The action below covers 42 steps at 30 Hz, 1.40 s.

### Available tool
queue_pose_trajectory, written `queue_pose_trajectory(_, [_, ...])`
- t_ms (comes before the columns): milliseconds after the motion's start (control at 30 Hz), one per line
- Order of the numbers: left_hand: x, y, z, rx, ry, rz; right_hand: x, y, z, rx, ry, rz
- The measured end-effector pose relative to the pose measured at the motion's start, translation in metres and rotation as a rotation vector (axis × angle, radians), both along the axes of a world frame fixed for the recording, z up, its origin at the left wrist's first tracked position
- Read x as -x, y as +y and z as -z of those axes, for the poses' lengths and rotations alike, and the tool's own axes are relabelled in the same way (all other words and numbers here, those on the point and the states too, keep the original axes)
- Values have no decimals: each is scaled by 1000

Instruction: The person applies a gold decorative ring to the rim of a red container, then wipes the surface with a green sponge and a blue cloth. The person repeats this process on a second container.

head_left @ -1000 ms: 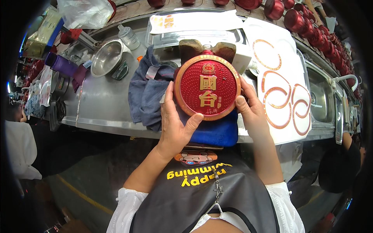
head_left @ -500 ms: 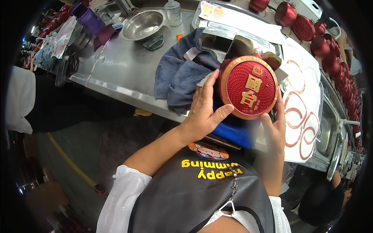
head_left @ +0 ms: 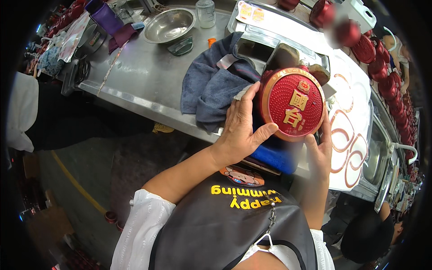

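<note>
Between my two hands is a round, flat red bottle [head_left: 288, 96] with a studded face, raised gold characters and a gold ring band round its rim. My left hand [head_left: 245, 121] grips its left edge, thumb on the lower front. At the lower right edge, my right hand [head_left: 319, 146] holds it with thumb and fingers; part of that hand and wrist is blurred. A crumpled grey-blue towel [head_left: 204, 85] lies left of the bottle. Below it shows a blue cloth [head_left: 274, 155] at the table's front edge. Behind its top stand dark, worn-looking blocks [head_left: 283, 56].
Right of the bottle, a white sheet [head_left: 355, 130] carries thin red-gold rings. A steel bowl [head_left: 168, 27], a clear jar [head_left: 205, 13] and a purple container [head_left: 103, 15] stand on the metal table [head_left: 144, 67]. Several red bottles [head_left: 362, 49] line the far right, beside a sink [head_left: 378, 153].
The view has shifted slightly, and the bottle with both hands sits a little farther right and lower in it. My grip looks the same.
</note>
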<state>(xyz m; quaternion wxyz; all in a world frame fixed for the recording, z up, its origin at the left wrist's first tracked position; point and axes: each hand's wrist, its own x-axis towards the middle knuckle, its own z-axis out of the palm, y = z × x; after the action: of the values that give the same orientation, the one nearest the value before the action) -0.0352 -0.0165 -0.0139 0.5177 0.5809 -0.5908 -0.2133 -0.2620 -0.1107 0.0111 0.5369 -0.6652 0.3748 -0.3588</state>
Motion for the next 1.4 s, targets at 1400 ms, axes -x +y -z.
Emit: queue_pose_trajectory(1400, [0, 0, 3, 44, -76, -22, -3, 6, 3, 226, 264, 45])
